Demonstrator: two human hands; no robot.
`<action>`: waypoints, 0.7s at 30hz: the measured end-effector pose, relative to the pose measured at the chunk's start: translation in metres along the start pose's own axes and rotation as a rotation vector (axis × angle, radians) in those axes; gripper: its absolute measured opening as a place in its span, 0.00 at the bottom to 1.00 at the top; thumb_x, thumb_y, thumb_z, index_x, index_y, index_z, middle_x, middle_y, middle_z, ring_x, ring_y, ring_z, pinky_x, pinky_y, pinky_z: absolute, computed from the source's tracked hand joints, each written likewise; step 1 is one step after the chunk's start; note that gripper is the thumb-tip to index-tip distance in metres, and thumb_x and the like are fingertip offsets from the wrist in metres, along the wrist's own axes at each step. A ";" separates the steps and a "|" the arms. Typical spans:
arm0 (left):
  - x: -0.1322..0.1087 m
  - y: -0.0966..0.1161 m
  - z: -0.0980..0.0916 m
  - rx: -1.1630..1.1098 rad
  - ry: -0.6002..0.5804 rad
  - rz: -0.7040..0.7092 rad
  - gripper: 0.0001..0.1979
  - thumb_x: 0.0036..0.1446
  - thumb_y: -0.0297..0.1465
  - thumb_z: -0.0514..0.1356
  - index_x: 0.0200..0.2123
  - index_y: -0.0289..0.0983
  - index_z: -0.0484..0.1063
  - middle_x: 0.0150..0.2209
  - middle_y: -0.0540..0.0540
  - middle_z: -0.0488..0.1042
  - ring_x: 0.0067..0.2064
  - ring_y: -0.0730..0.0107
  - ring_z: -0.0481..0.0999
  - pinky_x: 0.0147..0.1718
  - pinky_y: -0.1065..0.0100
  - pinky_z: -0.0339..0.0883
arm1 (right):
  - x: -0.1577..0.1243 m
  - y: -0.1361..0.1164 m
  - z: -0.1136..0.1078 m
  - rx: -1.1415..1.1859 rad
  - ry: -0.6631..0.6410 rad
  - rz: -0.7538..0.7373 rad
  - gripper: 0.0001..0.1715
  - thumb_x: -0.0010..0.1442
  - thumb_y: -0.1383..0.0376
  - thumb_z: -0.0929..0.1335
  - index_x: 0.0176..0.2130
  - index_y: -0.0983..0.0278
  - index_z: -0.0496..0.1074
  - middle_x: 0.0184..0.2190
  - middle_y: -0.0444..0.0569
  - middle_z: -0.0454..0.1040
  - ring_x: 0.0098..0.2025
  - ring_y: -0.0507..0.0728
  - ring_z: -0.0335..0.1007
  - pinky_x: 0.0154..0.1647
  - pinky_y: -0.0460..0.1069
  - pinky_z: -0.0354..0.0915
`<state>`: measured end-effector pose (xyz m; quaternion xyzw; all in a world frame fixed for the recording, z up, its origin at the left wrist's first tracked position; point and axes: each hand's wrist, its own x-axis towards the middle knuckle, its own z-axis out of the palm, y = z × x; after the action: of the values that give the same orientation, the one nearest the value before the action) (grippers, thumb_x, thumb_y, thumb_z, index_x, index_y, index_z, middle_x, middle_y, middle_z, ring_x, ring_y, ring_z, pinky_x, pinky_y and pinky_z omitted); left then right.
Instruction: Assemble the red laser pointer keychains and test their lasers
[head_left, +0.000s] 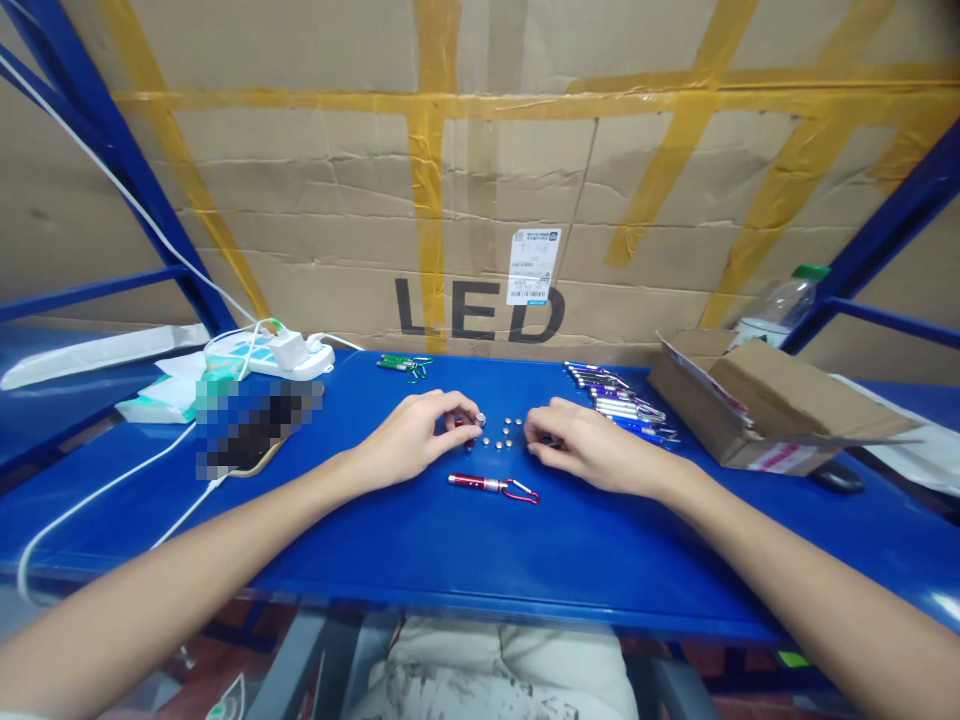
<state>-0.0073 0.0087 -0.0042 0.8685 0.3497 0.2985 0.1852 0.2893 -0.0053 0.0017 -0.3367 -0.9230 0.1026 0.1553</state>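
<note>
My left hand (pixel 405 435) is closed, thumb and fingers pinching a short red flashlight part (pixel 463 424) with a silver end. My right hand (pixel 596 447) rests on the table with its fingers curled in. Something dark and metallic shows under its fingertips, too small to make out. Between the hands lie several small silver button cells (pixel 508 444). Closer to me, a red mini flashlight (pixel 476 483) with a red carabiner clip (pixel 523 491) lies flat and untouched.
Green mini flashlights (pixel 395 362) lie at the back; several blue, purple and silver ones (pixel 619 405) lie right. An open cardboard box (pixel 787 395), a bottle (pixel 784 300) and a black object (pixel 838 478) are further right. Left are a power strip (pixel 311 358), cables and a partly blurred phone (pixel 259 430).
</note>
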 end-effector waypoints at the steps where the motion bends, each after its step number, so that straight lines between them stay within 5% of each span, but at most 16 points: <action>1: 0.000 0.001 0.000 -0.008 0.002 -0.005 0.10 0.71 0.38 0.64 0.48 0.40 0.80 0.40 0.49 0.82 0.37 0.67 0.78 0.42 0.66 0.70 | 0.000 0.000 0.001 -0.006 0.000 -0.014 0.09 0.77 0.63 0.64 0.41 0.60 0.70 0.37 0.49 0.73 0.41 0.60 0.68 0.44 0.52 0.62; 8: 0.000 0.004 0.000 -0.022 0.000 -0.034 0.11 0.70 0.38 0.64 0.48 0.39 0.80 0.36 0.50 0.82 0.34 0.69 0.76 0.39 0.67 0.70 | 0.001 -0.001 0.004 0.013 0.017 -0.005 0.08 0.77 0.60 0.66 0.45 0.61 0.72 0.42 0.51 0.75 0.44 0.61 0.69 0.48 0.55 0.66; 13: 0.001 0.005 -0.001 0.017 0.078 -0.049 0.10 0.70 0.37 0.63 0.48 0.39 0.78 0.36 0.49 0.82 0.33 0.69 0.76 0.37 0.68 0.69 | 0.004 -0.013 0.005 -0.030 0.071 -0.058 0.19 0.79 0.58 0.63 0.62 0.59 0.74 0.56 0.56 0.76 0.54 0.65 0.66 0.59 0.63 0.65; 17: 0.002 0.005 -0.002 0.061 0.164 -0.070 0.09 0.69 0.35 0.62 0.48 0.39 0.77 0.33 0.51 0.79 0.31 0.69 0.75 0.36 0.68 0.68 | 0.005 -0.021 0.014 -0.126 0.015 -0.107 0.24 0.80 0.61 0.61 0.69 0.57 0.71 0.68 0.55 0.72 0.58 0.68 0.63 0.59 0.66 0.65; 21: 0.002 0.006 -0.003 0.055 0.178 -0.073 0.09 0.69 0.36 0.61 0.48 0.39 0.77 0.32 0.51 0.78 0.31 0.69 0.75 0.36 0.67 0.68 | 0.007 -0.022 0.020 -0.170 -0.005 -0.107 0.25 0.81 0.61 0.59 0.70 0.59 0.70 0.66 0.55 0.75 0.58 0.68 0.63 0.57 0.65 0.64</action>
<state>-0.0049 0.0064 0.0017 0.8300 0.4041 0.3578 0.1404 0.2643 -0.0186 -0.0094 -0.2988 -0.9454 0.0165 0.1290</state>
